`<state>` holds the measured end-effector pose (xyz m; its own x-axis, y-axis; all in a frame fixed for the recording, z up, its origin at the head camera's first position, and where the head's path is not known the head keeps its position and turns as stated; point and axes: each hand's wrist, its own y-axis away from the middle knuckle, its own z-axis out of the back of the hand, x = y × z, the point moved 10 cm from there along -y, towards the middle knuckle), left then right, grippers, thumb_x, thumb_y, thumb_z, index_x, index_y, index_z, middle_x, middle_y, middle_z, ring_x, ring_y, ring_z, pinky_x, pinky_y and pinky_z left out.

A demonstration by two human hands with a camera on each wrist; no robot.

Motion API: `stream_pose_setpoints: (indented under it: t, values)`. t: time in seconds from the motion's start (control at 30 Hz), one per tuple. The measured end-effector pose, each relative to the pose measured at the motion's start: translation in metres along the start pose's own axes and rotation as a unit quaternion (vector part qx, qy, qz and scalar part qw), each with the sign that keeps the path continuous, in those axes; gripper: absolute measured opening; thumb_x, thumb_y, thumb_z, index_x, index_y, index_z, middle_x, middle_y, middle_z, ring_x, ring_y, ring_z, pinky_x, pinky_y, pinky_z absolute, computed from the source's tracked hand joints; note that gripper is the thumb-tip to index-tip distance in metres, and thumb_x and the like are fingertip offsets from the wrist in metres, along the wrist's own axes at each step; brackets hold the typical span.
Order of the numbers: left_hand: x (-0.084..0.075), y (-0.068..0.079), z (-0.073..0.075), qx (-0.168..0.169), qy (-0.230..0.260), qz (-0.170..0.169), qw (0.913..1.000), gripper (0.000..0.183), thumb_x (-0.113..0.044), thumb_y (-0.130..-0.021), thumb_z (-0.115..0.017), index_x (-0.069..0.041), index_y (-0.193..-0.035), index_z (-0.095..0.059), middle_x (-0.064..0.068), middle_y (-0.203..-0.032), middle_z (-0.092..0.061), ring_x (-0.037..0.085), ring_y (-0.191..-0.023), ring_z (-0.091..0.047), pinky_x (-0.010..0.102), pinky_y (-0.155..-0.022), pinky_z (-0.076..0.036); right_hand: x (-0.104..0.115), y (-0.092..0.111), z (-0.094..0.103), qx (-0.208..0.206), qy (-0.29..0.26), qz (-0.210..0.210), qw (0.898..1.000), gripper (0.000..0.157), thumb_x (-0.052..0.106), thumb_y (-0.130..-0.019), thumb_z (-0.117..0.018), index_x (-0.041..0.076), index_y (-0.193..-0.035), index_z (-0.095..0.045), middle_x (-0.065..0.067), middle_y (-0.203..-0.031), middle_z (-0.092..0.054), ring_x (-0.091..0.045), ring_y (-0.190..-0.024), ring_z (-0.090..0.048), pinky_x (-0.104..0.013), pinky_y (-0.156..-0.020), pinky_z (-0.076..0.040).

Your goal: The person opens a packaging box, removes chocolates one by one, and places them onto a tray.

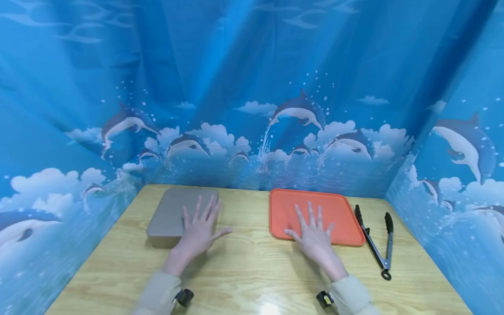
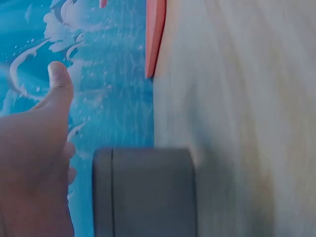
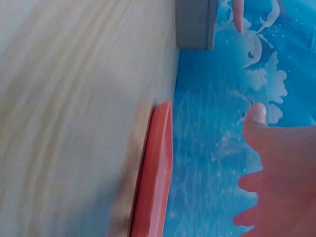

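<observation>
My left hand (image 1: 198,229) hovers with fingers spread by the right front corner of a grey-brown lidded box (image 1: 181,210). In the left wrist view the box (image 2: 148,192) shows its lid seam, and the hand (image 2: 34,148) is apart from it. My right hand (image 1: 314,236), fingers spread too, is over the front edge of a flat orange-red tray (image 1: 334,210). The right wrist view has that hand (image 3: 286,173) raised above the tray's rim (image 3: 155,173). Neither hand holds anything. Tongs (image 1: 378,251) with black tips lie spread to the right of the tray.
A pale wooden table (image 1: 252,271) carries all these things. Blue curtains (image 1: 236,87) printed with dolphins and clouds stand along its back and sides. The box is at the back left, and bare wood lies between it and the tray.
</observation>
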<state>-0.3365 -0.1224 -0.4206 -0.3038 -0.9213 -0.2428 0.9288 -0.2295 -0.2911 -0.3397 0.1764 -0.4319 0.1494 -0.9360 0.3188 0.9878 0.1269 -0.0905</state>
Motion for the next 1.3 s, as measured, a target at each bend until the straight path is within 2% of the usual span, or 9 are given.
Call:
stream_pose_setpoints:
  t: [0.13,0.3,0.47,0.6,0.77,0.93,1.07,1.13,1.3]
  values:
    - [0.018,-0.002,0.016,-0.004,0.026,0.003,0.9997,0.094,-0.07,-0.094,-0.05,-0.013,-0.163,-0.019,0.015,-0.169,-0.011,0.046,-0.154,0.001,0.082,-0.111,0.0,0.024,-0.01,0.004,-0.029,-0.03,0.023,0.999,0.084,0.062,-0.099,-0.049,0.021,-0.164,-0.015,-0.019,-0.169,-0.002,-0.045,-0.153,0.009,-0.079,-0.112,-0.001]
    - [0.049,-0.001,0.041,-0.011,0.069,0.025,0.9972,0.084,-0.052,-0.102,-0.053,-0.006,-0.162,-0.016,0.02,-0.168,-0.011,0.047,-0.153,-0.003,0.076,-0.116,-0.003,0.06,-0.021,0.01,-0.064,-0.082,0.051,0.993,0.078,0.051,-0.1,-0.058,0.016,-0.162,-0.026,-0.018,-0.167,-0.018,-0.042,-0.154,-0.009,-0.069,-0.118,-0.02]
    - [0.087,0.008,0.064,-0.04,0.119,0.047,0.991,0.074,-0.042,-0.107,-0.048,0.003,-0.159,-0.019,0.03,-0.163,-0.019,0.052,-0.149,-0.017,0.067,-0.12,-0.015,0.095,-0.03,0.01,-0.089,-0.145,0.069,0.983,0.07,0.048,-0.1,-0.059,0.012,-0.157,-0.039,-0.014,-0.16,-0.039,-0.037,-0.145,-0.039,-0.059,-0.112,-0.04]
    - [0.12,0.022,0.073,-0.049,0.135,0.08,0.9863,0.068,-0.038,-0.109,-0.044,0.005,-0.158,-0.023,0.033,-0.159,-0.027,0.054,-0.143,-0.028,0.067,-0.116,-0.024,0.12,-0.038,0.0,-0.084,-0.216,0.085,0.969,0.061,0.043,-0.101,-0.061,0.009,-0.151,-0.048,-0.015,-0.15,-0.053,-0.035,-0.127,-0.06,-0.054,-0.101,-0.052]
    - [0.147,0.041,0.074,-0.061,0.132,0.096,0.9846,0.055,-0.022,-0.109,-0.049,0.01,-0.151,-0.035,0.037,-0.149,-0.041,0.056,-0.13,-0.046,0.068,-0.106,-0.038,0.147,-0.045,-0.032,-0.016,-0.328,0.092,0.94,0.054,0.031,-0.101,-0.064,0.004,-0.146,-0.053,-0.017,-0.144,-0.058,-0.033,-0.113,-0.069,-0.045,-0.088,-0.06]
    - [0.162,0.052,0.063,-0.057,0.164,0.114,0.9782,0.049,-0.017,-0.106,-0.054,0.014,-0.143,-0.045,0.036,-0.137,-0.053,0.052,-0.115,-0.06,0.062,-0.095,-0.052,0.17,-0.046,-0.069,0.045,-0.429,0.072,0.9,0.05,0.016,-0.099,-0.067,-0.006,-0.141,-0.054,-0.023,-0.14,-0.059,-0.038,-0.105,-0.071,-0.039,-0.082,-0.062]
    - [0.169,0.056,0.058,-0.058,0.197,0.124,0.9707,0.044,-0.015,-0.104,-0.058,0.013,-0.138,-0.053,0.033,-0.127,-0.063,0.048,-0.108,-0.066,0.051,-0.087,-0.059,0.184,-0.044,-0.087,0.075,-0.488,0.054,0.868,0.052,0.01,-0.096,-0.069,-0.011,-0.141,-0.051,-0.027,-0.14,-0.057,-0.039,-0.104,-0.071,-0.037,-0.083,-0.062]
    - [0.173,0.058,0.057,-0.057,0.208,0.131,0.9677,0.042,-0.016,-0.104,-0.058,0.012,-0.135,-0.056,0.031,-0.124,-0.066,0.045,-0.106,-0.068,0.041,-0.082,-0.06,0.189,-0.044,-0.091,0.077,-0.497,0.052,0.863,0.054,0.008,-0.094,-0.071,-0.012,-0.14,-0.052,-0.028,-0.139,-0.058,-0.039,-0.105,-0.071,-0.035,-0.081,-0.062]
    - [0.179,0.062,0.055,-0.048,0.224,0.154,0.9611,0.042,-0.02,-0.105,-0.059,0.009,-0.136,-0.057,0.029,-0.123,-0.067,0.041,-0.106,-0.069,0.026,-0.076,-0.059,0.198,-0.043,-0.094,0.067,-0.484,0.057,0.871,0.058,0.004,-0.089,-0.075,-0.011,-0.14,-0.052,-0.032,-0.135,-0.059,-0.037,-0.104,-0.071,-0.033,-0.077,-0.063]
